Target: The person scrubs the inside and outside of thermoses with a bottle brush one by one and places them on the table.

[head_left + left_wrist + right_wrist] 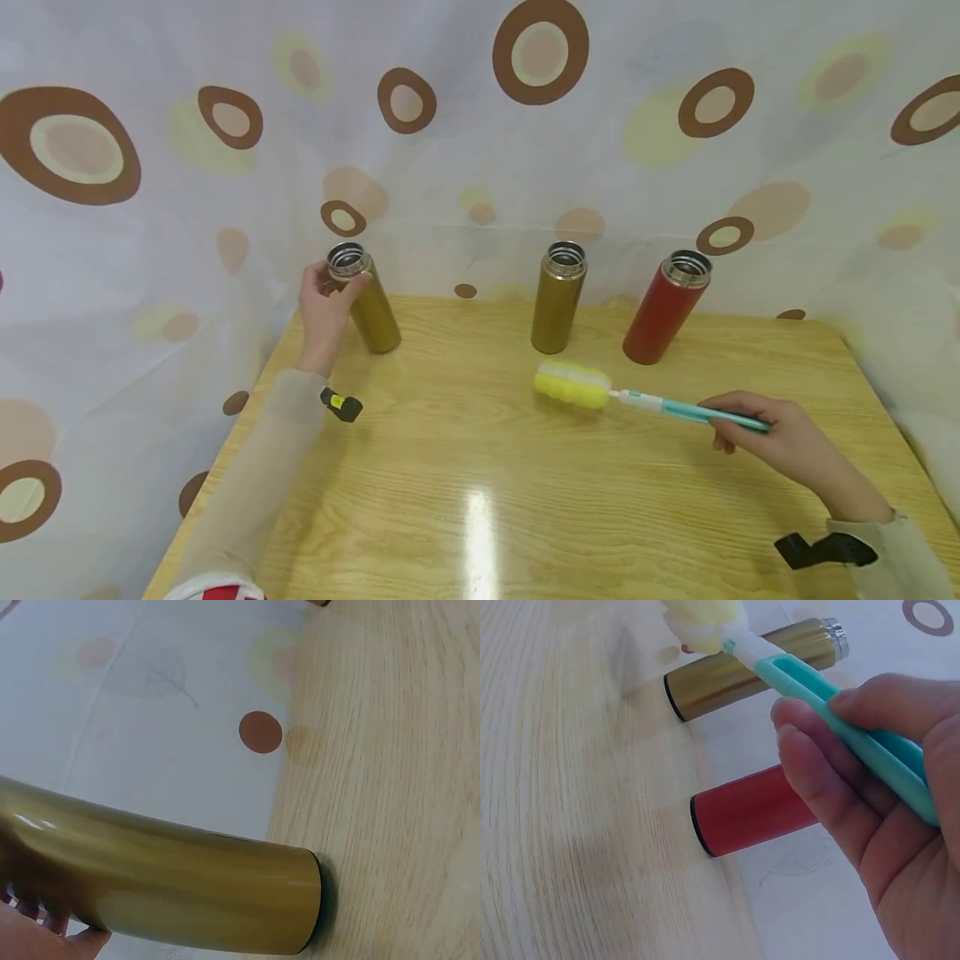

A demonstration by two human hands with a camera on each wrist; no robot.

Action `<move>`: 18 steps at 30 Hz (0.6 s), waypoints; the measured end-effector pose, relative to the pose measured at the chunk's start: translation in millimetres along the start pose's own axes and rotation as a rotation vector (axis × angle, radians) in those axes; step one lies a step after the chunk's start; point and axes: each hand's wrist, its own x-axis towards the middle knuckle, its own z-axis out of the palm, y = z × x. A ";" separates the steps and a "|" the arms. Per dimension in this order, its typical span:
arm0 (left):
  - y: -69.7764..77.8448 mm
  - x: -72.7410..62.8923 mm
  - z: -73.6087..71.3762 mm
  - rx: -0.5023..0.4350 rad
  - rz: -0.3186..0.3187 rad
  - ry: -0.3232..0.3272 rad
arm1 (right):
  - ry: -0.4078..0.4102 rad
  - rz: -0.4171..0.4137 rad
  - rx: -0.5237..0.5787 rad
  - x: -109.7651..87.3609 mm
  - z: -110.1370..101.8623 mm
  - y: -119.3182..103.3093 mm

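At the table's back left stands a gold thermos bottle (377, 317) without a lid, its mouth up. My left hand (327, 308) grips it near the neck, thumb on one side and fingers round the other; in the left wrist view the fingertips touch the gold body (202, 877). Over the right half of the table my right hand (772, 433) holds a bottle brush by its teal handle (682, 409), thumb on top and fingers beneath. The brush's yellow sponge head (572, 384) points left, in front of a second gold bottle (557, 308).
A red bottle (663, 312), also lidless, stands to the right of the second gold one. Behind the wooden table (420, 467) hangs a white curtain (465, 167) with brown and yellow spots, which also runs along both sides.
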 end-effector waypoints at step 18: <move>-13.3 15.7 -7.2 -0.022 -0.013 0.047 | 0.146 0.122 0.302 -4.4 -8.0 -8.2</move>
